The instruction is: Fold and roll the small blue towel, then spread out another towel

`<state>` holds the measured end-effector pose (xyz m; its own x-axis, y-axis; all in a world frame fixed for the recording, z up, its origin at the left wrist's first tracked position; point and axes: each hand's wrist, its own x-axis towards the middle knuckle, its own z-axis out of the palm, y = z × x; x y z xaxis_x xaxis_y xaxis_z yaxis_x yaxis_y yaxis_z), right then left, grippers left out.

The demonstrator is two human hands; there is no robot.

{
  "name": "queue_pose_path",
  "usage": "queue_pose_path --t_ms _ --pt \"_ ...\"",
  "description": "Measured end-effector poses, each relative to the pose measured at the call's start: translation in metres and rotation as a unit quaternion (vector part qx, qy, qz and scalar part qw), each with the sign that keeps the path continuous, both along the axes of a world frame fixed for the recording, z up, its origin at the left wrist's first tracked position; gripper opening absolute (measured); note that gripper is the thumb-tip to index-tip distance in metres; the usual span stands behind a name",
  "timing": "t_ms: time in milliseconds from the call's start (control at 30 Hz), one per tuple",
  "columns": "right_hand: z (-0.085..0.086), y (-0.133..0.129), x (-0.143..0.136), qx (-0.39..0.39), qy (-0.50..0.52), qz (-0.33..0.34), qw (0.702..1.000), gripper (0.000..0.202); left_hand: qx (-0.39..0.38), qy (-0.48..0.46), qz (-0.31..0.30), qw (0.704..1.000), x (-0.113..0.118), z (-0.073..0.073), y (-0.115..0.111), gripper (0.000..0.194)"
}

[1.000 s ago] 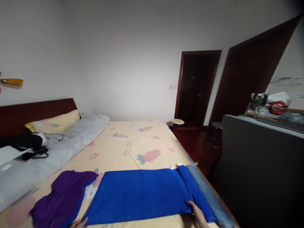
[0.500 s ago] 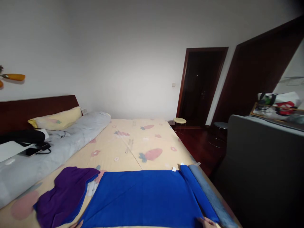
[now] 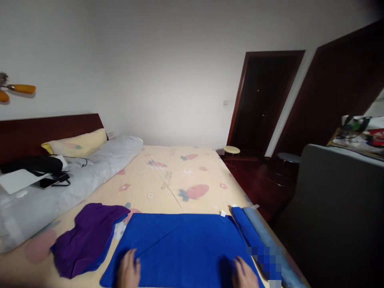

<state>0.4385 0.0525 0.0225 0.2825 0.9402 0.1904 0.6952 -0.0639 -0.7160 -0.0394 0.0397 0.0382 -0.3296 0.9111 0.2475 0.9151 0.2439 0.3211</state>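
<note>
A blue towel-like cloth (image 3: 186, 244) lies spread on the bed in front of me, with one diagonal crease at its left. My left hand (image 3: 130, 269) is over its left part, fingers stretched forward and thumb apart. Over the right part is my right hand (image 3: 244, 273), its fingers loosely bent and nothing seen in them. Whether either hand presses on the cloth I cannot tell. Beside the right edge lie a rolled blue cloth (image 3: 242, 224) and a rolled grey-blue cloth (image 3: 261, 228). A crumpled purple cloth (image 3: 90, 232) with blue edging rests to the left.
The bed (image 3: 168, 180) has a cream sheet with a carrot-like print. Along the headboard (image 3: 54, 130) are a yellow pillow (image 3: 79, 143), a grey rolled quilt (image 3: 102, 168) and a phone (image 3: 48, 183). A round stool (image 3: 231, 150) and a dark grey panel (image 3: 336, 200) stand right.
Both hands have moved from the near corners of the blue cloth inward over its surface, and their fingers have loosened. The camera view has turned slightly left.
</note>
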Motion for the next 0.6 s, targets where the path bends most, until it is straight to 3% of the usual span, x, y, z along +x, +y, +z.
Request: queue_pose_path --t_ms 100,167,233,267,367,467,533,600 --pt "0.018 0.018 -0.099 0.005 -0.008 0.179 0.984 0.047 -0.031 -0.020 -0.217 0.976 0.099 0.005 0.025 0.057" --pt "0.025 0.028 -0.149 -0.010 -0.026 0.244 0.969 0.052 -0.086 -0.022 -0.262 0.961 0.148 0.003 0.036 0.061" --pt "0.026 0.035 -0.169 -0.037 -0.040 0.278 0.959 0.054 -0.139 -0.024 -0.284 0.948 0.168 0.000 0.041 0.062" --pt "0.024 0.036 -0.167 -0.047 -0.043 0.282 0.957 0.055 -0.155 -0.022 -0.286 0.945 0.165 -0.001 0.040 0.060" --pt "0.014 0.029 -0.117 -0.053 -0.034 0.233 0.971 0.057 -0.166 0.002 -0.225 0.960 0.113 -0.003 0.031 0.056" --pt "0.006 0.013 -0.038 -0.046 0.029 0.117 0.992 0.056 -0.173 0.042 -0.089 0.980 0.025 -0.004 0.012 0.058" --pt "0.005 0.001 0.007 -0.048 0.092 0.061 0.993 0.053 -0.205 0.053 -0.009 0.977 -0.029 -0.005 -0.004 0.059" --pt "0.006 -0.007 0.033 -0.048 0.125 0.042 0.990 0.049 -0.216 0.071 -0.002 0.974 -0.066 -0.005 -0.018 0.056"
